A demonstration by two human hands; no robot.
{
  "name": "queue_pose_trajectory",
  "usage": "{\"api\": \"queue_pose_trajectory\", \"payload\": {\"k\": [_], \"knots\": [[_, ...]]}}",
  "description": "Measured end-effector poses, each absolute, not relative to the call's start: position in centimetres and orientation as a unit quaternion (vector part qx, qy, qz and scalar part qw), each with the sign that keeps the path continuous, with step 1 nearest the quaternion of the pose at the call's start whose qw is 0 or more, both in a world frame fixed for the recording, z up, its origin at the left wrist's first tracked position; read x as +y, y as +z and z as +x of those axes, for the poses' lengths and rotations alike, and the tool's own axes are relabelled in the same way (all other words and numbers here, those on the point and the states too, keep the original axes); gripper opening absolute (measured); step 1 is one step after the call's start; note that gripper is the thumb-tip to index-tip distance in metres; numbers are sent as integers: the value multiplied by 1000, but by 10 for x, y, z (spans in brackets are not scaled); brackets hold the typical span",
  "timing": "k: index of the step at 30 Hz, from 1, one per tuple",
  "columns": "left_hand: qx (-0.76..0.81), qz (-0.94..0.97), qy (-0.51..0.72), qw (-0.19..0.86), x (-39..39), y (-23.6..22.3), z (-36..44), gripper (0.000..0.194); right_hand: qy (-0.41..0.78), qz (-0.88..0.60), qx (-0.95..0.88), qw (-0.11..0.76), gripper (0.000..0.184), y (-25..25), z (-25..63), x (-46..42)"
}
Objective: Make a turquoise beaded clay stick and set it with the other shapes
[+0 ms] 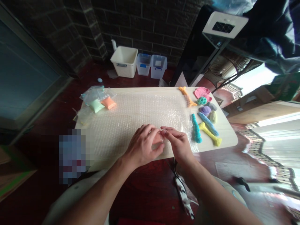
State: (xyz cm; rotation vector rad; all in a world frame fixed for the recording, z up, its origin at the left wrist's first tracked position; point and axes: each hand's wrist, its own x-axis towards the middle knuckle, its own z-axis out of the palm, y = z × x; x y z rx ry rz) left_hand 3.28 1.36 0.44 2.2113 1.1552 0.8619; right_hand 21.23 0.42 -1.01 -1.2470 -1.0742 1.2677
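Observation:
Over the near edge of the table, my left hand [145, 143] is closed around a small clear packet [158, 137] with something orange-pink inside, partly hidden by my fingers. My right hand [178, 142] pinches the packet's edge between thumb and forefinger. Beneath both hands lies a sheet of bubble wrap [131, 115]. To the right of my right hand are a teal ridged clay piece [196, 128], a yellow bone-shaped piece [209, 134] and a blue stick-shaped piece [208, 123].
At the table's far left lie a pale green packet [96, 106] and an orange packet [108, 102] beside crumpled clear bags [92, 93]. An orange bone-shaped piece [187, 97] and a pink piece [202, 93] rest at the back right. Bins [124, 62] stand on the floor beyond.

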Motion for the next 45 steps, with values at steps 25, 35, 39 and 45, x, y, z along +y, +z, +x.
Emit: {"api": "queue_pose_trajectory", "payload": {"k": [25, 35, 39, 45], "knots": [[297, 600, 216, 711, 23, 8, 27, 43, 456, -388, -632, 493, 21, 13, 225, -4], [339, 679, 224, 612, 25, 16, 17, 44, 339, -389, -758, 398, 28, 18, 223, -6], [386, 720, 228, 530, 22, 11, 19, 49, 361, -381, -769, 365, 34, 18, 222, -7], [403, 735, 254, 483, 20, 5, 21, 44, 377, -380, -788, 304, 40, 21, 222, -11]]}}
